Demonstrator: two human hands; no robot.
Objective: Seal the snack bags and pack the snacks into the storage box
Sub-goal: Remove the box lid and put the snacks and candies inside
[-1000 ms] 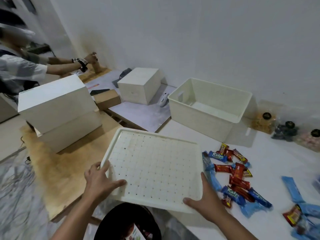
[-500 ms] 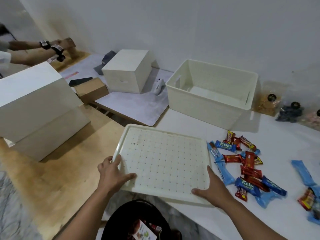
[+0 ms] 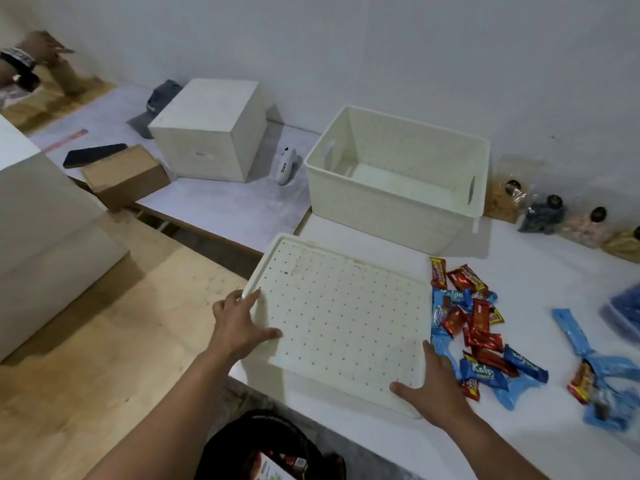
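Holding one lid [image 3: 339, 323], left hand [image 3: 239, 329], right hand [image 3: 434, 389], beside one box [image 3: 381, 211]

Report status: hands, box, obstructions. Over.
Left hand and right hand grip lid edges. Box open, empty. Bars loose right of lid; lid in front of box.

The white storage box [image 3: 374, 216] stands upright, open and empty near the far edge of the tabletop [image 3: 526, 271]. Its dotted white lid [image 3: 339, 320] sits roughly flat, rim up, over the near left corner. Red and blue wrapped snacks [image 3: 474, 327] lie heaped just right of the lid. Clear snack bags [image 3: 543, 214] line the far edge, right of the box.
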